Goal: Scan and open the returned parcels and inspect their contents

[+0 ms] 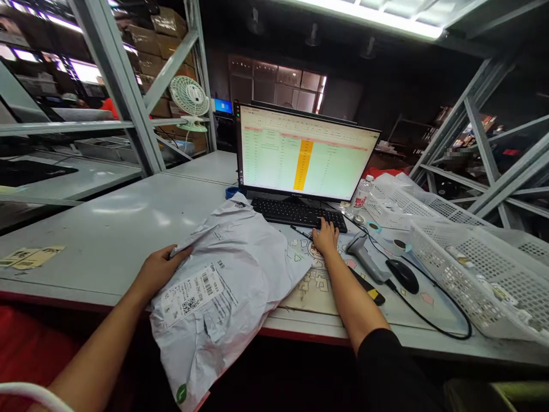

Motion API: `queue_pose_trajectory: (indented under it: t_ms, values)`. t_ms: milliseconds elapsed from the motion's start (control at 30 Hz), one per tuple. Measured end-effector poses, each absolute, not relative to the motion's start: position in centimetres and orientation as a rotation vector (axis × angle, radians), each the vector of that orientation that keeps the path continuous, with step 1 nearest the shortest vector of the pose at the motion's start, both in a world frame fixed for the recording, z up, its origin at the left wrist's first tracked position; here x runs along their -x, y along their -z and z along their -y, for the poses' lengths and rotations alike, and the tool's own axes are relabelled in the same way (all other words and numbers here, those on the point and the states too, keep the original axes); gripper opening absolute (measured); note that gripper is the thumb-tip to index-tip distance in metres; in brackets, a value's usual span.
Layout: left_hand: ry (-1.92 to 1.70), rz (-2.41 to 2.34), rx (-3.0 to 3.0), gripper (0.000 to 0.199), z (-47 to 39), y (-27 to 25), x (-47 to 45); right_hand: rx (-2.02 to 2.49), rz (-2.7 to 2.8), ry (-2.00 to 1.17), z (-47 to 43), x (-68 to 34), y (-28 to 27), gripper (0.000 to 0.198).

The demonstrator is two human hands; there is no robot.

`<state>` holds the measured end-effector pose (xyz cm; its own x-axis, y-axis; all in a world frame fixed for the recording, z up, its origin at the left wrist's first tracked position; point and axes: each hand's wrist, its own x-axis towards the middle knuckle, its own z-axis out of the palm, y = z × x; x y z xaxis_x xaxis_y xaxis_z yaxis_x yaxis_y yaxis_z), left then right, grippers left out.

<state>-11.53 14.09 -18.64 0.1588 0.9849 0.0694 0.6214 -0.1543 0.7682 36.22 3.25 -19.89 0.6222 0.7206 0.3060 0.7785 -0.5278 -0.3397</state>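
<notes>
One white mailing bag (pixel 257 252) is hanging partly over the front edge of the counter (pixel 98 240), its side pinched by the left hand (pixel 165 269). The right hand (pixel 326 237), loosely spread, is touching the keyboard (pixel 283 212); a slackening left grip could let the overhanging bag slide off.

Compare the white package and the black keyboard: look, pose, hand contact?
Look: package pale and crumpled; keyboard black, flat.
Pose: package overhangs the desk's front edge; keyboard lies fully on it.
Contact: left hand grips package's side; right hand has fingers at keyboard's right end.
Shared: each has one hand on it.
</notes>
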Motion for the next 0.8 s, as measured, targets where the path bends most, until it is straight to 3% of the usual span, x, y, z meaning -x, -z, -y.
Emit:
queue_pose_trajectory:
  t_ms: [300,500,667,800]
  values:
    - [-0.861,-1.458,-1.876,0.067,-15.0,19.9,11.8,2.483,1.285,0.05,-4.1,-36.2,19.2,0.074]
    - [-0.799,-1.333,-1.813,0.073,-15.3,19.7,11.6,2.448,1.37,0.038,-3.3,-34.6,16.0,0.07]
    - [-0.624,-1.327,-1.947,0.074,-14.6,17.0,11.5,2.343,1.582,0.047,6.0,-34.0,15.2,0.053]
    - [-0.985,-1.682,-2.372,0.073,-10.0,14.9,10.7,2.441,1.56,0.264,15.9,-34.7,18.7,0.052]
